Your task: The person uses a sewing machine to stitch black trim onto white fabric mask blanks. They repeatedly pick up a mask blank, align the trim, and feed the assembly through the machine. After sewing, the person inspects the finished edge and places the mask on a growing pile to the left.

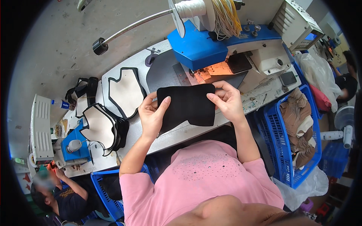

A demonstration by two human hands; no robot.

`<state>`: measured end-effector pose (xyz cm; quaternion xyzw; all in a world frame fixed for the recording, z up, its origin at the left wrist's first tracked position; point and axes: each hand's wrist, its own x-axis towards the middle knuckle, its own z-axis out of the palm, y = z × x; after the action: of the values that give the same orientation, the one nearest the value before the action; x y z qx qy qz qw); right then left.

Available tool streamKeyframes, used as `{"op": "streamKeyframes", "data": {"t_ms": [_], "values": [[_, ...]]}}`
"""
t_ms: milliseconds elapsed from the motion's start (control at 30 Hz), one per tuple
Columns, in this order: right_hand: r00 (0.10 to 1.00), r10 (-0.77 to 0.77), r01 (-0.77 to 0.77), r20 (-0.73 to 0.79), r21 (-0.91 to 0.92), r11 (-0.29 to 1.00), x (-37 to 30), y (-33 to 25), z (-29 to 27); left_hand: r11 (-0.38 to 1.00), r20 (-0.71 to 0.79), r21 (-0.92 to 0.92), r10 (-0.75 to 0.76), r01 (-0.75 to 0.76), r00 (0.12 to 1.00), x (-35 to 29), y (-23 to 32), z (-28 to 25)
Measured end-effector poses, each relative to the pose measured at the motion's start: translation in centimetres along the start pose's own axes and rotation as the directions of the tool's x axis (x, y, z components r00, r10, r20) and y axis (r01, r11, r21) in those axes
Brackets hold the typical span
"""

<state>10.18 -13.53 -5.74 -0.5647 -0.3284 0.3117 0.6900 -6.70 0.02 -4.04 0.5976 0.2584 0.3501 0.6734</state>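
A flat black fabric piece (187, 106) with a notched lower edge is stretched between my two hands, in front of the sewing machine. My left hand (152, 113) pinches its left edge, thumb on top. At the upper right corner my right hand (228, 101) grips it the same way. Just beyond it stands the blue and white sewing machine (198, 47), its lamp lighting the needle area orange. To the left lie a single cream piece with black edging (126, 90) and a stack of similar pieces (100, 128).
A thread spool (190, 8) on a metal rod hangs over the table. Black straps (90, 90) lie at the far left. On the right, a blue basket (277, 165) holds brown pieces (296, 113). Another blue basket (96, 184) stands lower left, near a co-worker (68, 199).
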Motion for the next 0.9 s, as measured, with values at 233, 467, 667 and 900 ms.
{"op": "streamKeyframes", "data": {"t_ms": [233,467,667,900], "values": [[0.995,0.062,-0.069,0.077,0.097,0.993,-0.3,-0.8,0.8,0.977,0.169,-0.076,-0.185,0.2,0.968,-0.5,0.2,-1.6],[0.96,-0.037,0.066,0.277,-0.097,0.993,0.9,-1.4,1.7,0.946,0.021,0.243,-0.224,0.213,0.974,-3.1,3.8,-6.7],[0.977,-0.025,0.083,0.211,-0.268,0.96,2.4,-0.3,1.1,0.225,-0.024,0.913,0.862,-0.339,0.506,-6.5,10.3,-18.4],[0.97,-0.013,0.083,0.243,-0.281,0.956,2.5,-0.2,0.9,0.714,-0.173,0.7,0.154,0.012,0.973,-7.7,1.2,-27.2]]}}
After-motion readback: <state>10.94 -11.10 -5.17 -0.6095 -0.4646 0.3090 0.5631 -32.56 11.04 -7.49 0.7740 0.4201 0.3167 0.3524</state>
